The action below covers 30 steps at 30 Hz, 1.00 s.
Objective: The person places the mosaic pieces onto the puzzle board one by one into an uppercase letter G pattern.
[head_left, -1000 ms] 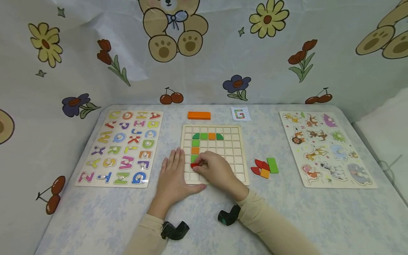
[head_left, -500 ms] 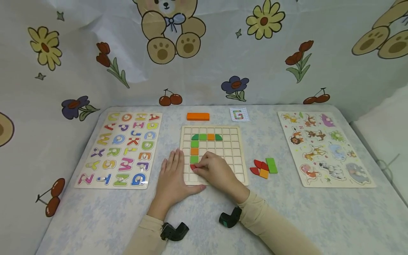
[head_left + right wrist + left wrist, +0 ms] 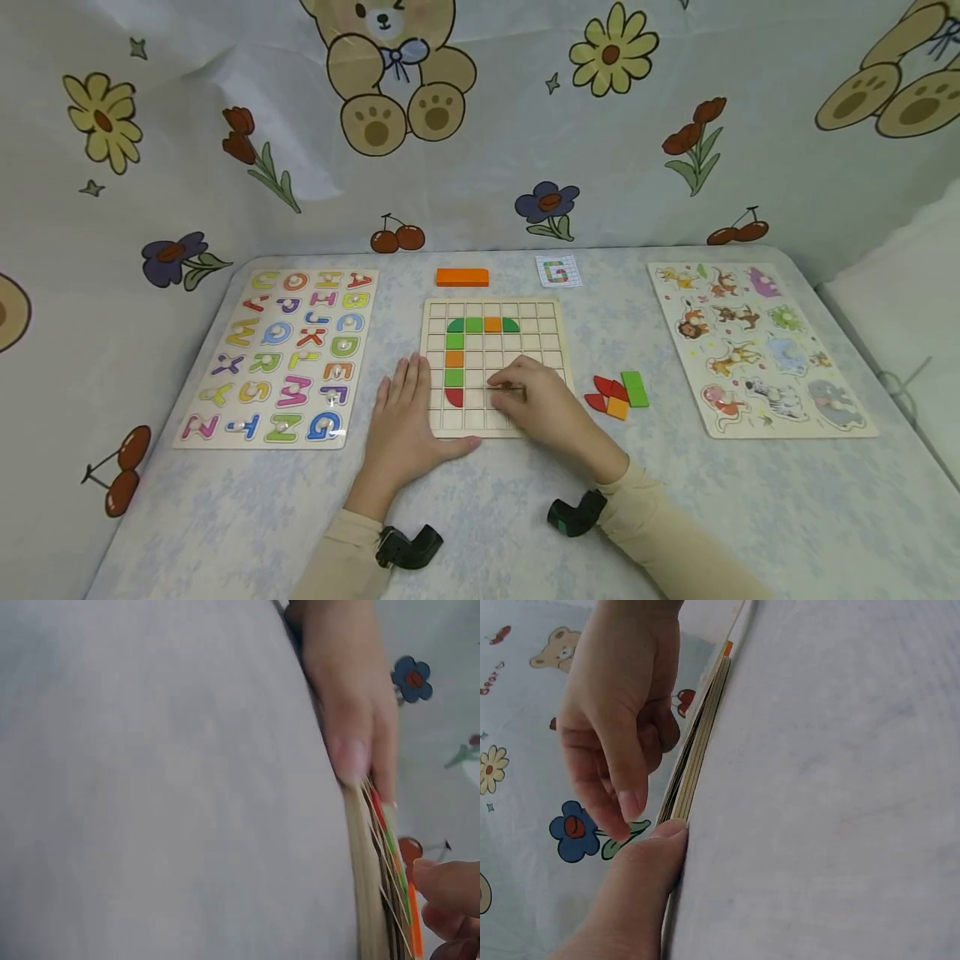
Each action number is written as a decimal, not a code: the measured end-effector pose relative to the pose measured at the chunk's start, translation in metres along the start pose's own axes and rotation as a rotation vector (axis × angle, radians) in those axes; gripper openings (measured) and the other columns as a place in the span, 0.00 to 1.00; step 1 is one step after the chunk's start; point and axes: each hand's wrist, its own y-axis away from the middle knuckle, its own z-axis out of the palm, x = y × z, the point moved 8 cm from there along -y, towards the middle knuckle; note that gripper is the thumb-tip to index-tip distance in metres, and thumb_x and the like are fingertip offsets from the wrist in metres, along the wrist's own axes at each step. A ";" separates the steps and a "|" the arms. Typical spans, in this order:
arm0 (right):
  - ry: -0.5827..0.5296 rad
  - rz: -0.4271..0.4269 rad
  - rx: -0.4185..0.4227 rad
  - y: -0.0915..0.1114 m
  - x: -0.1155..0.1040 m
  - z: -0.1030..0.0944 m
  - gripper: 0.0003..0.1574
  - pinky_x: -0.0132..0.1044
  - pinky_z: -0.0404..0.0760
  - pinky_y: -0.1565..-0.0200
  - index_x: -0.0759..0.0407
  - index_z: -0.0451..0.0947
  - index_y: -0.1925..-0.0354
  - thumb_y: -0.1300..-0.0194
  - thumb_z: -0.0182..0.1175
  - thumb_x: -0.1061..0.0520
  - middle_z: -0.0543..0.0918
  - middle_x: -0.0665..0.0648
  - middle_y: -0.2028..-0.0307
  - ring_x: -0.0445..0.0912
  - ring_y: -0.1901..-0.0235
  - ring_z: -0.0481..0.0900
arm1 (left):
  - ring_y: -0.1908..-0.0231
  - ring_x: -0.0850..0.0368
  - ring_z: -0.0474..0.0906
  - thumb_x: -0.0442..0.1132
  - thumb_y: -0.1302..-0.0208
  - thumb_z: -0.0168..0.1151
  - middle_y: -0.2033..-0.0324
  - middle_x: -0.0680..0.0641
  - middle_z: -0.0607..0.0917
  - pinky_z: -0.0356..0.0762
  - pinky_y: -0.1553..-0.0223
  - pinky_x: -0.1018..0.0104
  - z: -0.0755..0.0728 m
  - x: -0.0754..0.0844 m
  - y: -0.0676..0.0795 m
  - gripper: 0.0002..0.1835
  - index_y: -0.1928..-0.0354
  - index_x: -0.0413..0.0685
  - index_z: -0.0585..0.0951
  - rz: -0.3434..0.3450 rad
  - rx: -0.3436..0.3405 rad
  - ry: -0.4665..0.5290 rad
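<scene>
A wooden grid board (image 3: 540,340) lies in the middle of the table in the head view. Green and orange squares run along its upper part and down its left side, with a dark green rounded piece (image 3: 511,325) ending the top row. At the column's foot sits a red rounded piece (image 3: 454,397). My left hand (image 3: 405,412) rests at the board's left side, fingers straight, its thumb (image 3: 649,862) touching the front edge in the left wrist view. Over the board's lower right hovers my right hand (image 3: 543,408), fingers loosely bent, thumb and index tips apart, holding nothing visible.
Right of the board lie red pieces (image 3: 611,387), an orange square (image 3: 617,408) and a green block (image 3: 633,388). Behind it are an orange block (image 3: 462,277) and a G card (image 3: 558,272). A letter board (image 3: 281,342) and an animal board (image 3: 757,375) flank it.
My right hand has let go of the red rounded piece, which stays at the foot of the column, and has moved right. My left hand stays put.
</scene>
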 end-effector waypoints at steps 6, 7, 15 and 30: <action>0.064 0.071 -0.006 0.015 0.032 -0.039 0.17 0.32 0.74 0.74 0.54 0.83 0.46 0.33 0.64 0.58 0.81 0.51 0.58 0.41 0.76 0.71 | 0.20 0.48 0.34 0.83 0.61 0.61 0.20 0.45 0.42 0.36 0.23 0.43 0.002 0.000 0.000 0.75 0.21 0.44 0.42 -0.009 -0.007 0.010; 0.086 0.077 -0.004 0.018 0.038 -0.046 0.17 0.33 0.74 0.74 0.55 0.82 0.46 0.33 0.63 0.59 0.81 0.52 0.57 0.42 0.76 0.70 | 0.20 0.49 0.33 0.83 0.61 0.61 0.20 0.45 0.42 0.36 0.23 0.43 0.002 0.000 0.000 0.75 0.21 0.44 0.42 -0.010 -0.007 0.012; 0.308 0.229 -0.002 0.040 0.088 -0.092 0.26 0.39 0.76 0.66 0.59 0.75 0.37 0.32 0.61 0.59 0.79 0.60 0.54 0.48 0.65 0.76 | 0.20 0.49 0.33 0.83 0.61 0.61 0.20 0.46 0.42 0.36 0.23 0.43 0.002 -0.001 0.000 0.74 0.21 0.45 0.42 -0.008 0.001 0.017; 0.312 0.309 -0.013 0.058 0.115 -0.107 0.17 0.51 0.78 0.56 0.60 0.78 0.48 0.33 0.64 0.56 0.77 0.63 0.51 0.54 0.57 0.77 | 0.20 0.48 0.34 0.82 0.61 0.62 0.20 0.45 0.42 0.36 0.23 0.42 0.001 0.000 0.000 0.74 0.21 0.45 0.43 -0.012 -0.004 0.020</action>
